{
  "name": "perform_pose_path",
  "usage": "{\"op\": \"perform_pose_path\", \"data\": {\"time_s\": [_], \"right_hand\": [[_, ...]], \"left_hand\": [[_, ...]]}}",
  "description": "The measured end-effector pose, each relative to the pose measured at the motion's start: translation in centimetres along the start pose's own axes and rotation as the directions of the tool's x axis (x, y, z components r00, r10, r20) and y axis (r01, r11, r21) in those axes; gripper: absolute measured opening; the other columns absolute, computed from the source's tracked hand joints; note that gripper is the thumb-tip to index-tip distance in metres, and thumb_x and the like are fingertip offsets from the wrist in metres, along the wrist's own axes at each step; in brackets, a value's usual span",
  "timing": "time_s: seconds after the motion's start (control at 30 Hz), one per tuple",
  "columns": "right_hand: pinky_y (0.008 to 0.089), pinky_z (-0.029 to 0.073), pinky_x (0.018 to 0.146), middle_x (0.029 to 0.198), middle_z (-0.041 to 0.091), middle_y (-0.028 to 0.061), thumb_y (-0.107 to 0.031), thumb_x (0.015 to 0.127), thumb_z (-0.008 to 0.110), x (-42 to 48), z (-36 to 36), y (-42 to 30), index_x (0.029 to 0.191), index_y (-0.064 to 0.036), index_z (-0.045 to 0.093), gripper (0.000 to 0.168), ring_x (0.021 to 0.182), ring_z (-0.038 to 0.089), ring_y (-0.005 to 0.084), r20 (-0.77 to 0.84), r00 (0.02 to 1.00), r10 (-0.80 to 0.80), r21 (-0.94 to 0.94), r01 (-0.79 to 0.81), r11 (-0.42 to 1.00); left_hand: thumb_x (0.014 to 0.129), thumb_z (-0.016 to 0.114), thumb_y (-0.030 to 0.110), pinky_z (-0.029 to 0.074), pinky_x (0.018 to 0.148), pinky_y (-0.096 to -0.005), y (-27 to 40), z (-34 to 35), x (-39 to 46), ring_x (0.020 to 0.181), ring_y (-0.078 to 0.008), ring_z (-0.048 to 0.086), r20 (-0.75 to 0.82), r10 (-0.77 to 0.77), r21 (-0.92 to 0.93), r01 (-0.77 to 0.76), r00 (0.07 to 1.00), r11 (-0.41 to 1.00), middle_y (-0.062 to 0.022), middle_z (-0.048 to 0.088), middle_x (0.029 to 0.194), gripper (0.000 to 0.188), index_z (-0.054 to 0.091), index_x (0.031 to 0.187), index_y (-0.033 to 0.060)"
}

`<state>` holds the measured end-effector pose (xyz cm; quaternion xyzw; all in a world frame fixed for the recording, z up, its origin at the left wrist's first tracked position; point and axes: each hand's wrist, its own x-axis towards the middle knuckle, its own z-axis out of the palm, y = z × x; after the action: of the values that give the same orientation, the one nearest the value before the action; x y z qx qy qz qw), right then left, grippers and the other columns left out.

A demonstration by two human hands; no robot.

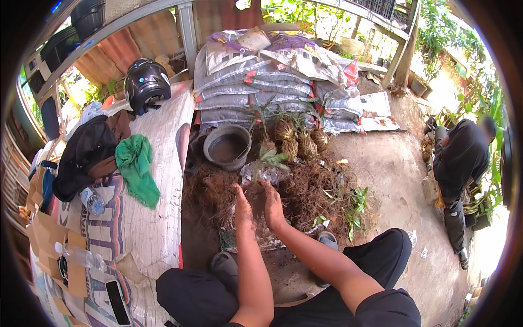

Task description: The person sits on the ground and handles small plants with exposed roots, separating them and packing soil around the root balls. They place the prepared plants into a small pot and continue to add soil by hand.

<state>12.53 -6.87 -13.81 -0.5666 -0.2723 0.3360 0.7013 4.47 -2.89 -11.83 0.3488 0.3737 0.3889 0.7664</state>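
Note:
My left hand (244, 210) and my right hand (273, 208) face each other, palms inward, in front of me. Between their fingers is the soil-covered base of a small leafy plant (267, 158), its fronds pointing away from me. Both hands look smeared with soil. Just beyond lies a crumpled clear plastic sheet (282, 175). Loose brown plant fibre (310, 196) spreads around the hands, with some green leaves (356, 206) at its right. Several fibre-wrapped root balls (307, 146) sit behind it, beside a dark basin (227, 163) of murky water.
Stacked filled sacks (282, 88) rise behind. At left, a sack-covered platform (163, 163) carries a black helmet (147, 83), green cloth (138, 169), plastic bottles (83, 257), a cardboard box (51, 237) and a phone (117, 303). Another person (461, 155) bends over at the right, near plants.

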Motion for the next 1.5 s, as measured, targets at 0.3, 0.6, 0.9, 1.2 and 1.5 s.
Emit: {"op": "perform_pose_path", "data": {"time_s": [0.3,0.6,0.9,1.2,1.5], "right_hand": [[0.0399,0.026,0.113,0.136,0.052,0.0207,-0.04,0.104,0.037,0.9,0.7,4.2,0.131,0.0,0.054,0.052,0.136,0.037,0.0336,0.243,0.969,-0.04,-0.201,0.09,0.975],[0.0363,0.027,0.113,0.143,0.042,0.0193,-0.05,0.104,0.023,2.4,0.3,3.0,0.142,-0.003,0.041,0.063,0.134,0.036,0.0277,0.341,0.94,0.007,-0.066,0.016,0.998],[0.0347,0.05,0.074,0.074,0.063,0.0069,-0.049,0.1,0.047,6.5,-8.7,16.0,0.102,-0.001,0.065,0.051,0.071,0.056,0.0158,0.334,0.893,0.3,-0.46,-0.123,0.879],[0.0387,0.047,0.091,0.11,0.068,0.0161,-0.037,0.099,0.053,8.8,-15.0,12.4,0.121,0.002,0.06,0.046,0.099,0.063,0.0218,0.141,0.957,0.254,-0.506,-0.151,0.849],[0.0455,0.041,0.102,0.125,0.06,0.0143,-0.032,0.094,0.054,4.1,-11.1,10.4,0.121,-0.007,0.061,0.038,0.124,0.051,0.0315,0.231,0.94,0.252,-0.97,0.203,0.131]], "left_hand": [[0.094,0.043,0.064,0.04,0.1,-0.0396,-3.0,-1.9,3.1,0.121,-0.026,0.051,-0.251,0.001,0.092,0.023,0.968,0.996,-0.0147,0.054,0.132,0.076,0.053,0.132,-0.0007],[0.09,0.059,0.047,0.054,0.069,-0.0341,-2.9,-4.2,4.2,0.075,-0.0184,0.067,-0.229,-0.055,-0.384,-0.038,0.972,0.923,-0.0046,0.068,0.086,0.041,0.065,0.1,0.0078],[0.092,0.047,0.054,0.049,0.056,-0.0384,-0.7,-3.7,3.0,0.069,-0.0264,0.063,0.034,-0.091,-0.493,0.096,0.995,0.865,-0.0112,0.067,0.079,0.054,0.064,0.098,0.0032],[0.091,0.047,0.056,0.05,0.055,-0.0372,0.4,-4.8,1.9,0.068,-0.0254,0.062,0.075,-0.064,-0.537,0.095,0.995,0.838,-0.0119,0.066,0.083,0.054,0.065,0.097,0.0045],[0.092,0.047,0.055,0.05,0.057,-0.0382,1.1,-4.6,0.9,0.074,-0.0256,0.062,-0.016,-0.03,-0.501,0.018,0.999,0.865,-0.0125,0.066,0.087,0.052,0.063,0.096,0.0055]]}}
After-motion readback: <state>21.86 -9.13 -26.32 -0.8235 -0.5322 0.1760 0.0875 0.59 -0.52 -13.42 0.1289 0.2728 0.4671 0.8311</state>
